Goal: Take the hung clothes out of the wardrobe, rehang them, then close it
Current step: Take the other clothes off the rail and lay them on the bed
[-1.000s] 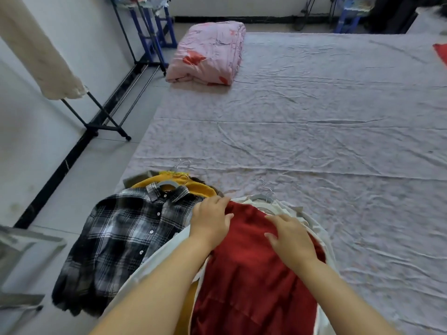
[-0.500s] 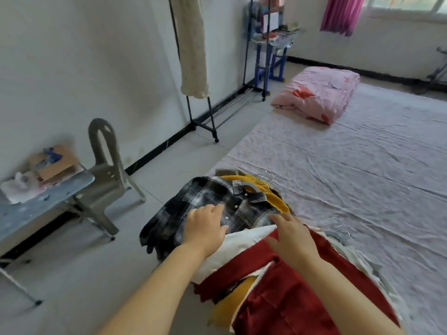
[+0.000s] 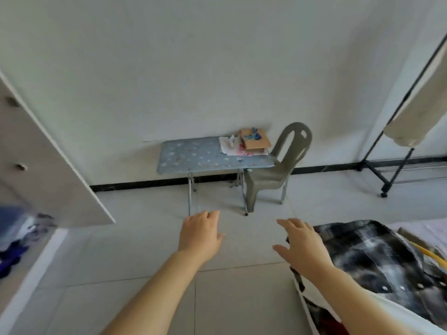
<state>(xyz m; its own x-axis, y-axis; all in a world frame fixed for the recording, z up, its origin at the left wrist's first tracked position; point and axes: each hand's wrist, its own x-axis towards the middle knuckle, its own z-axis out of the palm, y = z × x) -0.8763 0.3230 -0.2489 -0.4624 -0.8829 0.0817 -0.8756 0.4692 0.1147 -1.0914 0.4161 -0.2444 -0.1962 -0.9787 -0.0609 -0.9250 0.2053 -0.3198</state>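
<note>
My left hand (image 3: 202, 234) hovers over the tiled floor with relaxed fingers and holds nothing. My right hand (image 3: 302, 245) is spread open at the left edge of the black-and-white plaid shirt (image 3: 377, 259), which lies on the bed corner at the lower right. Under the shirt show a strip of yellow garment (image 3: 433, 256), some white cloth (image 3: 396, 308) and a bit of red cloth (image 3: 335, 326). The open wardrobe door (image 3: 46, 170) slants across the left side. Blue clothes (image 3: 14, 240) lie blurred inside the wardrobe at the far left.
A small blue folding table (image 3: 208, 157) with papers and a cardboard box (image 3: 254, 139) stands against the wall. A grey plastic chair (image 3: 278, 168) sits beside it. A black clothes rack (image 3: 391, 146) with a cream garment (image 3: 420, 107) stands at the right. Tiled floor (image 3: 145, 247) spreads between.
My view has swung left from the bed toward the wall and wardrobe. Both hands have come off the pile of clothes and now hang open in the air.
</note>
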